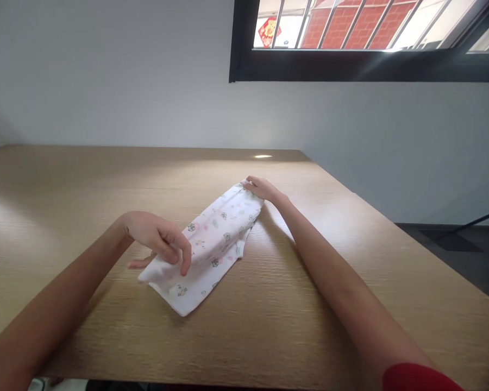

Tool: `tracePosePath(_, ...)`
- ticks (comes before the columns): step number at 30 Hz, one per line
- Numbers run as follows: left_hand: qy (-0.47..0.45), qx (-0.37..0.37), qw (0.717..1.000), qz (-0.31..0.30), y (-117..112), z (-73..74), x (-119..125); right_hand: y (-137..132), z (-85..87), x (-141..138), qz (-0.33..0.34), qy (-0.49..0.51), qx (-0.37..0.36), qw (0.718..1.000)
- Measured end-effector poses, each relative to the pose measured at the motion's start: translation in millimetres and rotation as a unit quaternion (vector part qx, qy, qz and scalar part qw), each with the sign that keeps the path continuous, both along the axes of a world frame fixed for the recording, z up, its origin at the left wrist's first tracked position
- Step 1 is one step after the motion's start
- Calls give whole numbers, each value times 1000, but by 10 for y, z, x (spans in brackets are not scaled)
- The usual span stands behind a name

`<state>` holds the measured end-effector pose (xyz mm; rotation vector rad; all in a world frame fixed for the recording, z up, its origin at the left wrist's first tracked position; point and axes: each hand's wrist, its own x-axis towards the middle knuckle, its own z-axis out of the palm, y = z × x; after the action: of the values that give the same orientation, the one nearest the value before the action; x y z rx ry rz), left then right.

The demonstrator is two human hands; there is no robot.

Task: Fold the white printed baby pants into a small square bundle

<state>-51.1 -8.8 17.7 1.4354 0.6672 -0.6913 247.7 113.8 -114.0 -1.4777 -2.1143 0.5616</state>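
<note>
Hands [157, 237] [264, 189] on folded cloth's [215, 244] ends

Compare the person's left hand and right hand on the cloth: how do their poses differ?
The left hand curls over the near end of the white printed cloth, fingers on top and thumb beneath; the right hand lies flatter at its far end. The left hand sits nearer the camera. Both are bare and touch the cloth.

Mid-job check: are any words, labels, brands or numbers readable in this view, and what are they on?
Nothing is readable: the red diamond-shaped decoration seen through the window has gold marks too small and blurred to read, and the white printed cloth shows small motifs but no legible lettering.
</note>
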Motion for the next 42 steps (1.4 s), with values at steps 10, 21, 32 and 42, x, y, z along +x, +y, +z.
tracePosePath(10,107,18,993,-38,132,-327,15,10,-22,13,14,-24,-9,1000)
tracePosePath(21,169,610,774,13,-166,-296,262,16,-134,-203,33,-66,96,993)
tracePosePath(32,-5,668,744,-10,-4,-1198,448,-207,13,-802,54,-113,254,959)
tracePosePath(42,50,693,718,-31,124,-1115,425,-187,-45,-959,262,-184,88,943)
